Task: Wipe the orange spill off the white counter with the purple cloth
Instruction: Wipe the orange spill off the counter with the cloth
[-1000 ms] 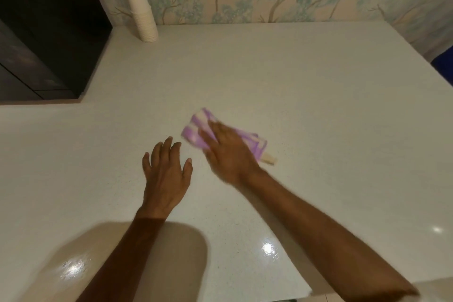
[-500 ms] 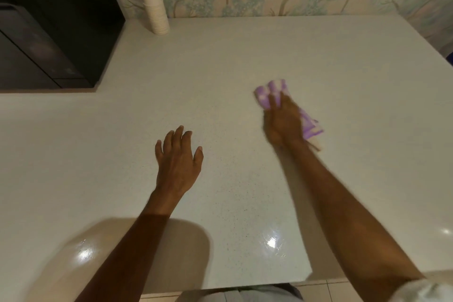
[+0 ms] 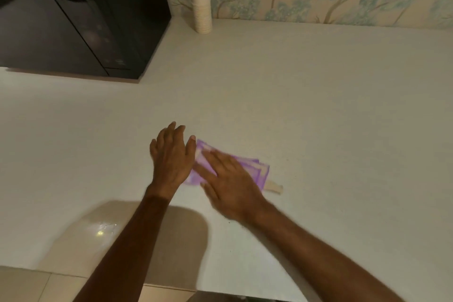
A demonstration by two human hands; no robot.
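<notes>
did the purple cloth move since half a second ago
Yes. The purple cloth slid back left under the right hand, until it lay beside the resting left hand and farther from the paper cup stack.

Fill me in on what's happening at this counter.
A person is wiping a white counter with a folded purple cloth. The right hand lies flat on the cloth and presses it to the surface; the left hand rests open on the counter right beside it, touching the cloth's edge. No orange spill shows on the counter now. A black microwave and a stack of paper cups stand at the back by the wall.
</notes>
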